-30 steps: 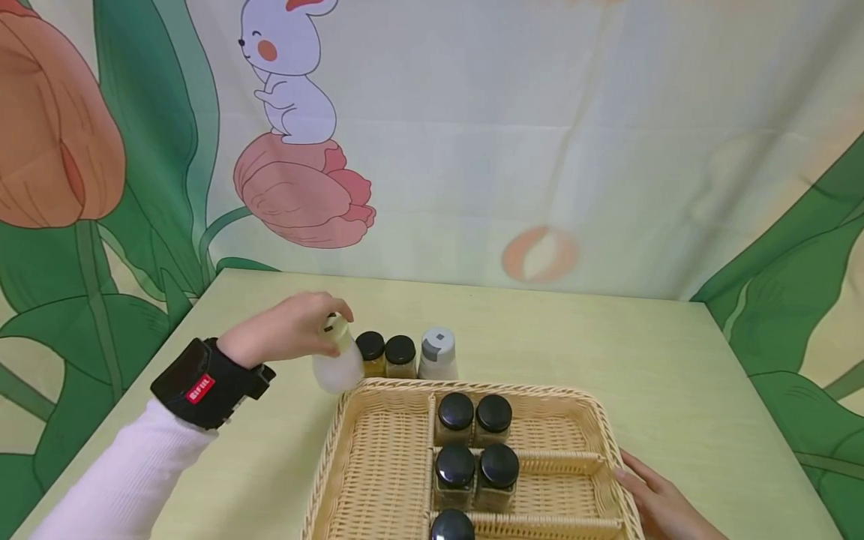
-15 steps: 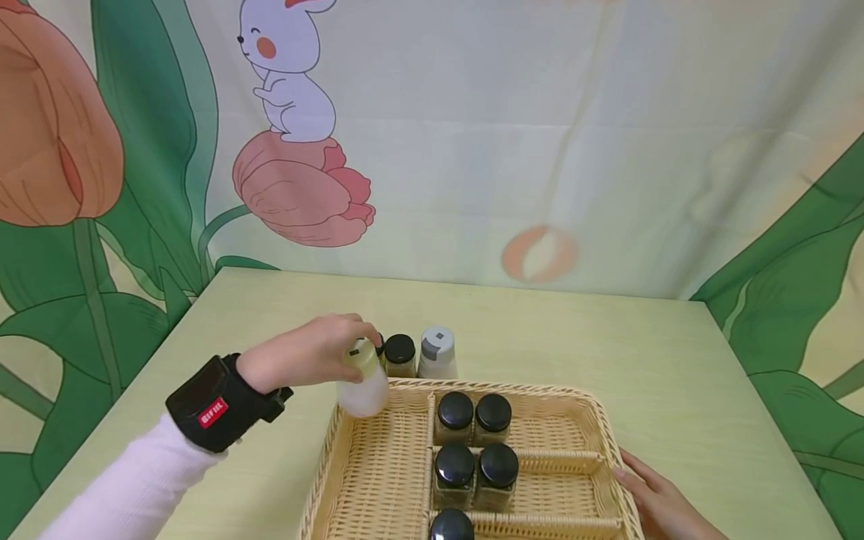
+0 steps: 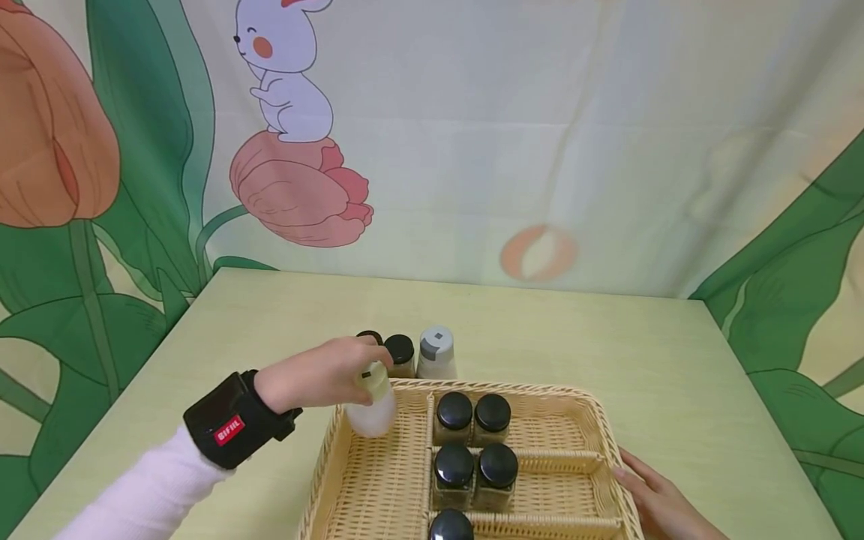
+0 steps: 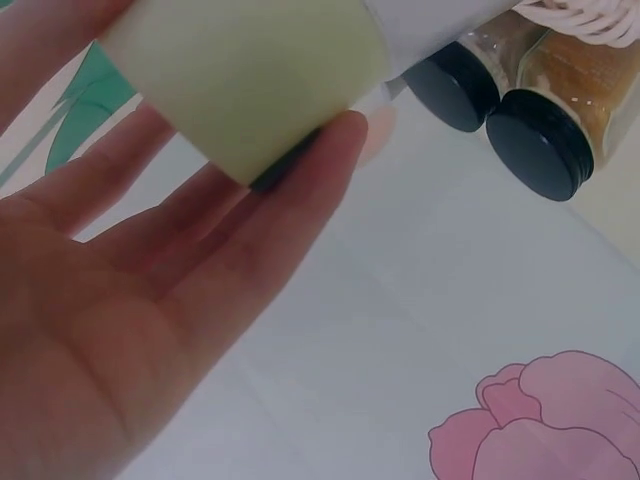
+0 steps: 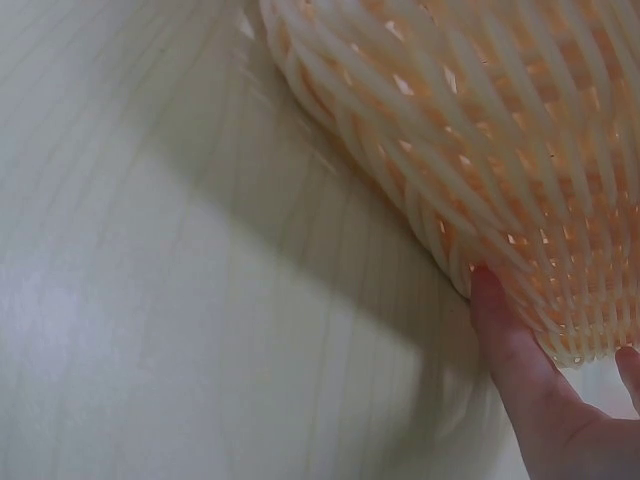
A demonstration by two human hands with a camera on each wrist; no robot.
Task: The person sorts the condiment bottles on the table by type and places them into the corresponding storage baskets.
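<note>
My left hand (image 3: 331,373) pinches a bottle by its pale yellow cap (image 4: 260,80), which has a dark mark on its edge. The bottle's whitish, cloudy body (image 3: 372,417) hangs tilted over the back left of a wicker basket (image 3: 540,390), inside the rim in the head view. At the basket's right side is my right hand (image 3: 658,499). Its fingers lie extended against the outer wall, and in the right wrist view one fingertip (image 5: 487,285) touches the weave low down.
Several black-capped spice jars (image 3: 454,465) stand in the basket's divided middle column, right of its long left compartment. Behind the basket stand two more black-capped jars (image 3: 400,350) and a grey-white capped bottle (image 3: 437,352). A printed cloth (image 3: 439,150) hangs behind the table (image 3: 675,360).
My left hand has brought the bottle from left of the basket, rightward and toward me, over the rim and above the left compartment. The right hand and basket have stayed in place.
</note>
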